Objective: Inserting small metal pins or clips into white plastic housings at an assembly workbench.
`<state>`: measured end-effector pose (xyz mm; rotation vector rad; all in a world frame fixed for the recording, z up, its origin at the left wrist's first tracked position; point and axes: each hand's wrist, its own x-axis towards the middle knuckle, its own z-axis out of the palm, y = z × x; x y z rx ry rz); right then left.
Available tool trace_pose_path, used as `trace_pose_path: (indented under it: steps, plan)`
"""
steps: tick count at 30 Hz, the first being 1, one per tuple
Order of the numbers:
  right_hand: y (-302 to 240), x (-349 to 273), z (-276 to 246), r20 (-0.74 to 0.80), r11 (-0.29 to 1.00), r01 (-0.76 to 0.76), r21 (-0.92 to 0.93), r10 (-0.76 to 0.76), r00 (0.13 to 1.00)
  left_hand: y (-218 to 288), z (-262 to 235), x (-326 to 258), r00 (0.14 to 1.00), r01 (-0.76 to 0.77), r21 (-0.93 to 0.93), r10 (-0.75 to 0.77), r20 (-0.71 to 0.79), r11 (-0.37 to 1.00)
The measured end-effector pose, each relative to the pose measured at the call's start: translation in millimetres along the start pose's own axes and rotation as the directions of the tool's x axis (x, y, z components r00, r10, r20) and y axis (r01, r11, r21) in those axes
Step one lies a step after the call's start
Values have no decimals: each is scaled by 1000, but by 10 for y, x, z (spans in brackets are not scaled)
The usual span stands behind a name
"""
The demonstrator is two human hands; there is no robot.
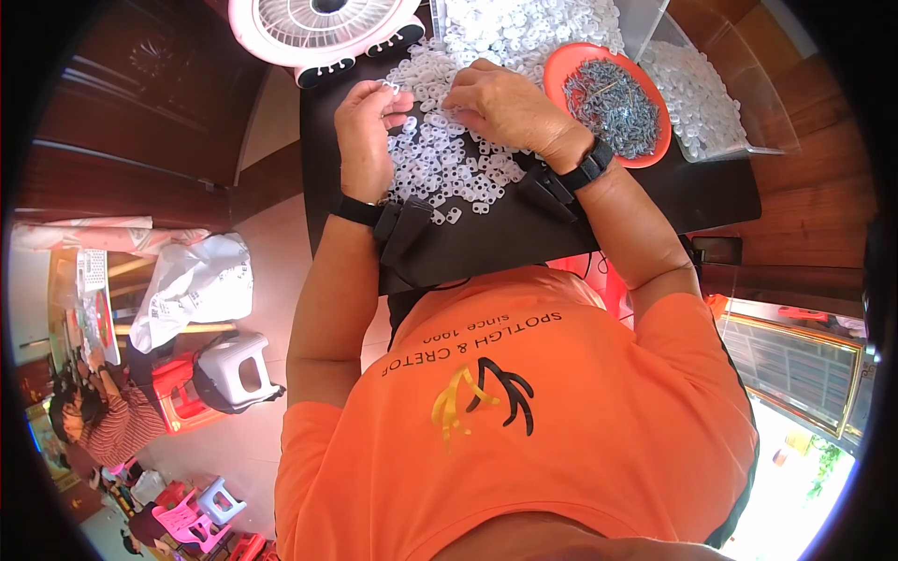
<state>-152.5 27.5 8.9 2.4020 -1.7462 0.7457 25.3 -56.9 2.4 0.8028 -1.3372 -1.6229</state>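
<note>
A heap of small white plastic ring pieces (449, 159) is spread over a black table (524, 234). My left hand (367, 131) rests on the heap's left side and pinches one white piece (390, 87) between thumb and fingertips. My right hand (500, 105) lies palm down on the heap beside it, fingers curled among the pieces; what it grips is hidden. Both wrists wear black bands. An orange round dish (564, 67) of small grey metal screws (613, 105) sits just right of my right hand.
A pink and white desk fan (323, 33) stands at the table's far left. A clear plastic tray (711, 93) of white pieces lies right of the dish. On the floor at left are a crumpled white bag (192, 285), stools (234, 369) and a seated person (103, 421).
</note>
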Motion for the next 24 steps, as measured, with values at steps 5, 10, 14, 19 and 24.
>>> trace_pose_path:
  steps: [5,10,14,19,24]
  plan:
    - [14,13,52,25,995,35,-97,-32,999,25,25,-23,1000,23,3,-23,-4,1000]
    - [16,28,38,16,990,111,-83,-110,994,20,36,-29,999,36,-2,-36,-7,999]
    - [33,24,91,30,988,109,-114,-107,994,25,49,-47,999,23,19,-24,25,1000]
    - [41,17,129,59,991,14,-130,-6,998,5,57,-59,998,7,35,-9,60,999]
    - [32,7,128,46,995,-1,-99,6,999,-22,26,-59,996,2,26,-4,91,1000]
